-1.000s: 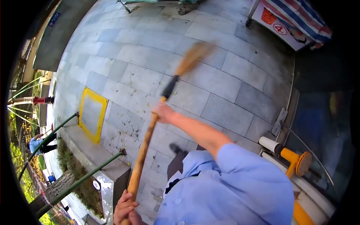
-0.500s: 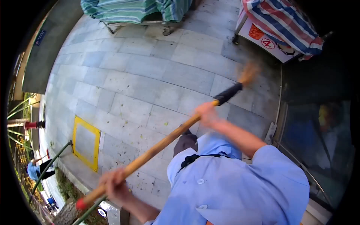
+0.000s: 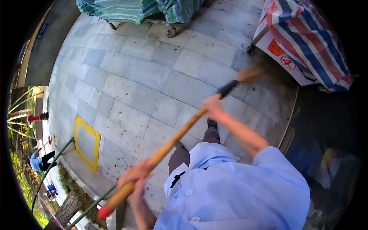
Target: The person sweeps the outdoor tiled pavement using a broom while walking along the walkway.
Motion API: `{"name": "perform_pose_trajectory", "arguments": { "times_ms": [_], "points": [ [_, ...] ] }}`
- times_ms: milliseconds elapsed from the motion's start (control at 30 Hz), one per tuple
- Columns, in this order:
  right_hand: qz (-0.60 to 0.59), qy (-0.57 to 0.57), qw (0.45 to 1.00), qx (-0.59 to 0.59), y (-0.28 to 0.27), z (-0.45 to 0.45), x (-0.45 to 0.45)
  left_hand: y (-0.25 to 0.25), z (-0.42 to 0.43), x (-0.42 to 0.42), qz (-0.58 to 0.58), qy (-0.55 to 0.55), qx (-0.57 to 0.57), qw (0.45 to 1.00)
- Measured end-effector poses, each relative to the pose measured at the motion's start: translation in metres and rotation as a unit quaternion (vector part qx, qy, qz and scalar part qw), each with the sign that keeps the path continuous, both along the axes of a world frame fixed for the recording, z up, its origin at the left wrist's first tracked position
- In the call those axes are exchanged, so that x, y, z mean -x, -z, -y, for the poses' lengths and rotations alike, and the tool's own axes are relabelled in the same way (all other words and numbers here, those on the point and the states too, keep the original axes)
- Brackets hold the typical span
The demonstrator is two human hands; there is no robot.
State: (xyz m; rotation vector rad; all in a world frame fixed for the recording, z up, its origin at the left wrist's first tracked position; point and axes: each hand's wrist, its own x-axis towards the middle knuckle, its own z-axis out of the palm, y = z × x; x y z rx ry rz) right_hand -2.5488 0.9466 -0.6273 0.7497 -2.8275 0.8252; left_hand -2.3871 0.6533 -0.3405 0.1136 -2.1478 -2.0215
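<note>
A broom with a long wooden handle (image 3: 174,140) slants across the view, from a red end cap at lower left to a black-wrapped neck (image 3: 227,88) at upper right. Its brown bristles (image 3: 251,73) are blurred, close to the paving near a covered cart. My right hand (image 3: 214,107) grips the handle just below the black wrap. Nearer the red end, my left hand (image 3: 135,179) is wrapped round the handle, slightly smeared by motion.
Grey paving slabs (image 3: 134,103) carry scattered leaf bits. A green-covered wheeled cart (image 3: 142,10) stands ahead, a striped-covered cart (image 3: 306,38) at right. Glass (image 3: 322,165) lines the right side. At left are a yellow floor frame (image 3: 87,142), a green rail (image 3: 51,168) and another person (image 3: 37,163).
The broom's red end and my left hand have shifted rightward in view. My legs and feet show more, and the striped-covered cart has moved further right in the frame.
</note>
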Motion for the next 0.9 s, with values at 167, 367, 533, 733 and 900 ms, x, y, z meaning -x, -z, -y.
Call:
{"name": "perform_pose_trajectory", "arguments": {
  "times_ms": [167, 367, 533, 733, 900],
  "points": [
    [0.005, -0.15, 0.979, 0.141, -0.1, 0.169, 0.048, -0.12, 0.027, -0.063, -0.21, -0.107, 0.24, 0.942],
    [-0.029, -0.214, 0.963, 0.16, -0.157, 0.16, 0.078, -0.119, 0.058, -0.078, -0.292, -0.17, 0.06, 0.939],
    [0.015, -0.219, 0.974, -0.064, -0.082, 0.035, 0.175, -0.012, -0.01, 0.051, -0.066, -0.285, -0.041, 0.955],
    [0.063, -0.263, 0.96, -0.071, -0.013, -0.021, 0.297, 0.016, -0.12, 0.166, -0.049, -0.218, -0.107, 0.969],
    [0.033, -0.348, 0.934, 0.07, -0.07, 0.047, 0.318, -0.034, -0.168, 0.141, -0.101, -0.166, 0.163, 0.967]
  ]
}}
